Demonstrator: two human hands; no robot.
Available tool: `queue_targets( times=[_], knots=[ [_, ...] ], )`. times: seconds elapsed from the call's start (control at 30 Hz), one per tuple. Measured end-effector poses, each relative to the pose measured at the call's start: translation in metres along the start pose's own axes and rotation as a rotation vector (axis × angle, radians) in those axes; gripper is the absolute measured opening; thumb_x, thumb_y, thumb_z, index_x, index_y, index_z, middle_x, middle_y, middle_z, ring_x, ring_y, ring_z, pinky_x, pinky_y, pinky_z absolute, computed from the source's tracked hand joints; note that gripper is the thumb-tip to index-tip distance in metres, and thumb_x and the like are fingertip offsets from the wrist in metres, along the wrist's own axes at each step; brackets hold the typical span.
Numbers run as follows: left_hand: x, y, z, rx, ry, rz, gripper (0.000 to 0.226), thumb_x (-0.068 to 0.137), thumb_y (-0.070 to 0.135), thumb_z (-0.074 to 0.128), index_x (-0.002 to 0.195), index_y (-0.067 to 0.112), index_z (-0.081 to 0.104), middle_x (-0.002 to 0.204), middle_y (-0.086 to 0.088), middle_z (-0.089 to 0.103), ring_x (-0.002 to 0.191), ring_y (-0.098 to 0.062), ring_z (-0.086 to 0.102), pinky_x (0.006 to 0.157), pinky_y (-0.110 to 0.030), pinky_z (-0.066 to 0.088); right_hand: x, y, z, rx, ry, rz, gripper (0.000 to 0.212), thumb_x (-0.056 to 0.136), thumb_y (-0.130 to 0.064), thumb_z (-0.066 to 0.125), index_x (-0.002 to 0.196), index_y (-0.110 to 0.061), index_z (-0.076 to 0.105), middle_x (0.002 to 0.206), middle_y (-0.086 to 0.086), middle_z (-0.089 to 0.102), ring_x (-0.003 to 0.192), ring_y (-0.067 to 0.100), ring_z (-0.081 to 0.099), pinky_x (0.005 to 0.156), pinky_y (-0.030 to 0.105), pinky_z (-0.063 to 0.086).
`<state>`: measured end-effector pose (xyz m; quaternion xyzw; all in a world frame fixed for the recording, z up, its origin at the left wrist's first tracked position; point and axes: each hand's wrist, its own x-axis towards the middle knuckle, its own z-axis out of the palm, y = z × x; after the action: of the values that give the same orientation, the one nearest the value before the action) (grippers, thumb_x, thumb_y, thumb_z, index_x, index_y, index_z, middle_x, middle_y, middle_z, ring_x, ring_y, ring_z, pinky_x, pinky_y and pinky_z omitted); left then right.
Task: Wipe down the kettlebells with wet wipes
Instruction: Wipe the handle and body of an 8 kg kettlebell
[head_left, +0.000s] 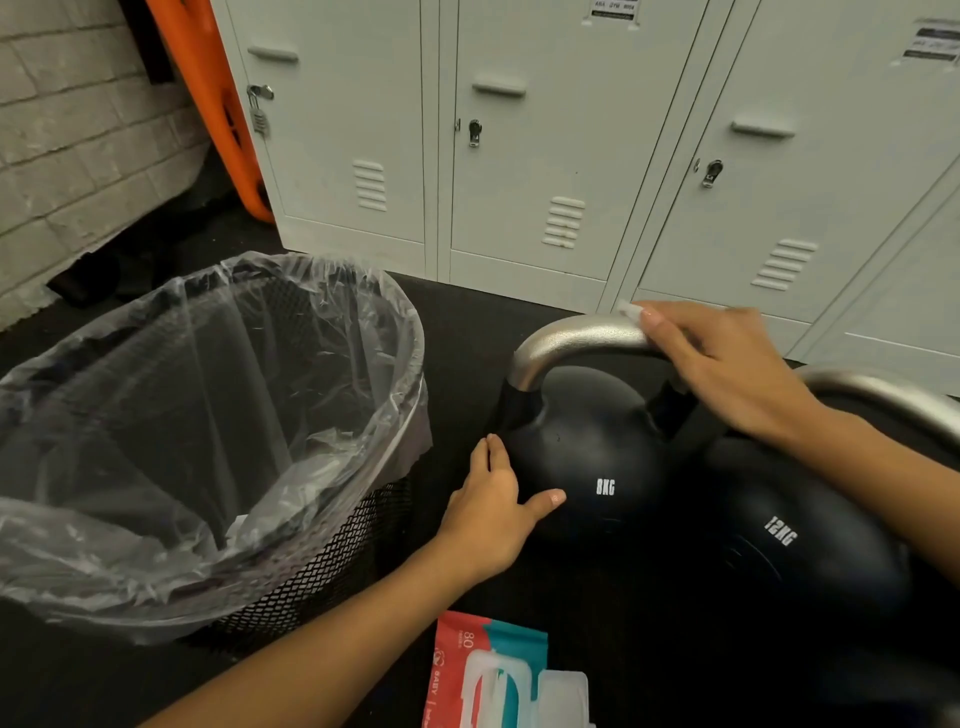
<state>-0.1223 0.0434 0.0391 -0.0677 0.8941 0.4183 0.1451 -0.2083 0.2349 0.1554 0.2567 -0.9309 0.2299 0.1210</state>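
A black 8 kg kettlebell (597, 447) with a silver handle stands on the dark floor. My left hand (493, 499) rests flat against its left side, fingers apart. My right hand (722, 364) lies over the right part of the handle, pressing a white wet wipe (631, 310) onto it; only a corner of the wipe shows past my fingertips. A black 12 kg kettlebell (800, 530) stands right beside it, partly under my right forearm. A red and teal pack of wet wipes (488, 670) lies on the floor at the bottom, its white lid flipped open.
A black mesh waste bin (332, 566) lined with a clear plastic bag stands at the left, close to the 8 kg kettlebell. Grey metal lockers (545, 156) run along the back. An orange board (218, 104) leans by a pale brick wall (78, 156).
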Motion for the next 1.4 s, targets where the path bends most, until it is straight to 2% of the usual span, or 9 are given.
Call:
queue_targets(
  times=[0.13, 0.33, 0.43, 0.6, 0.83, 1.0, 1.17, 1.3, 1.4],
  knots=[
    [0.000, 0.000, 0.000, 0.007, -0.001, -0.001, 0.097, 0.090, 0.051, 0.055, 0.151, 0.009, -0.008, 0.161, -0.003, -0.006, 0.145, -0.030, 0.016, 0.117, -0.044, 0.022, 0.004, 0.001, -0.001, 0.053, 0.014, 0.167, 0.044, 0.104, -0.031, 0.036, 0.064, -0.013, 0.040, 0.056, 0.006, 0.050, 0.064, 0.027, 0.046, 0.064, 0.027, 0.031],
    [-0.001, 0.001, -0.001, 0.009, 0.005, 0.008, 0.096, 0.090, 0.049, 0.056, 0.152, 0.009, -0.007, 0.161, -0.004, -0.006, 0.146, -0.025, 0.013, 0.118, -0.043, 0.021, 0.037, -0.053, 0.023, -0.439, -0.153, -0.237, 0.043, 0.100, -0.040, 0.021, 0.103, -0.026, 0.062, 0.098, -0.005, 0.065, 0.086, 0.020, 0.057, 0.094, 0.037, 0.026],
    [-0.001, 0.002, -0.001, 0.020, 0.007, 0.010, 0.096, 0.091, 0.049, 0.055, 0.152, 0.007, -0.006, 0.161, -0.005, -0.006, 0.147, -0.024, 0.011, 0.118, -0.042, 0.020, 0.056, -0.077, 0.028, -0.666, -0.357, -0.277, 0.045, 0.095, -0.041, 0.012, 0.083, -0.022, 0.051, 0.088, -0.001, 0.054, 0.073, 0.017, 0.043, 0.087, 0.038, 0.025],
    [-0.002, 0.002, -0.001, 0.022, 0.005, 0.013, 0.096, 0.091, 0.049, 0.055, 0.151, 0.006, -0.006, 0.161, -0.005, -0.006, 0.147, -0.025, 0.011, 0.118, -0.041, 0.019, 0.087, -0.054, 0.010, -0.254, -0.679, 0.114, 0.042, 0.102, -0.035, 0.027, 0.078, -0.013, 0.053, 0.092, 0.007, 0.055, 0.079, 0.020, 0.048, 0.076, 0.034, 0.037],
    [-0.001, 0.000, 0.001, 0.017, 0.008, 0.006, 0.096, 0.091, 0.050, 0.054, 0.151, 0.010, -0.009, 0.161, -0.002, -0.007, 0.146, -0.026, 0.012, 0.118, -0.043, 0.019, 0.061, -0.007, -0.019, -0.042, -0.604, 0.302, 0.033, 0.102, -0.023, 0.030, 0.087, -0.009, 0.057, 0.090, 0.011, 0.056, 0.081, 0.023, 0.043, 0.075, 0.037, 0.035],
    [-0.001, 0.000, 0.000, 0.015, 0.009, 0.017, 0.096, 0.091, 0.049, 0.054, 0.151, 0.008, -0.008, 0.161, -0.003, -0.007, 0.146, -0.024, 0.012, 0.118, -0.043, 0.019, 0.064, -0.046, -0.003, -0.222, -0.537, 0.051, 0.038, 0.104, -0.029, 0.027, 0.076, -0.016, 0.049, 0.085, 0.003, 0.053, 0.083, 0.020, 0.049, 0.086, 0.040, 0.036],
    [-0.001, 0.001, -0.001, 0.019, 0.002, 0.019, 0.096, 0.091, 0.050, 0.054, 0.151, 0.006, -0.007, 0.161, -0.005, -0.008, 0.146, -0.026, 0.012, 0.118, -0.041, 0.020, 0.049, -0.071, 0.032, -0.622, -0.430, -0.389, 0.039, 0.105, -0.037, 0.025, 0.128, -0.023, 0.052, 0.119, -0.003, 0.060, 0.113, 0.019, 0.054, 0.097, 0.047, 0.022],
    [0.000, 0.000, 0.001, 0.031, 0.005, 0.017, 0.097, 0.091, 0.052, 0.053, 0.151, 0.006, -0.008, 0.161, -0.006, -0.009, 0.147, -0.027, 0.012, 0.118, -0.042, 0.019, 0.030, -0.053, 0.053, -0.785, -0.189, -0.695, 0.054, 0.082, -0.017, 0.072, 0.134, -0.014, 0.056, 0.107, -0.001, 0.070, 0.113, 0.021, 0.063, 0.100, 0.048, 0.020],
    [0.001, -0.001, 0.002, 0.031, 0.015, 0.022, 0.096, 0.091, 0.052, 0.054, 0.152, 0.007, -0.006, 0.161, -0.007, -0.008, 0.147, -0.027, 0.012, 0.118, -0.043, 0.020, 0.023, -0.053, 0.063, -0.839, -0.181, -0.766, 0.061, 0.072, -0.012, 0.079, 0.131, -0.008, 0.060, 0.107, 0.002, 0.073, 0.117, 0.020, 0.062, 0.115, 0.051, 0.015]
  ],
)
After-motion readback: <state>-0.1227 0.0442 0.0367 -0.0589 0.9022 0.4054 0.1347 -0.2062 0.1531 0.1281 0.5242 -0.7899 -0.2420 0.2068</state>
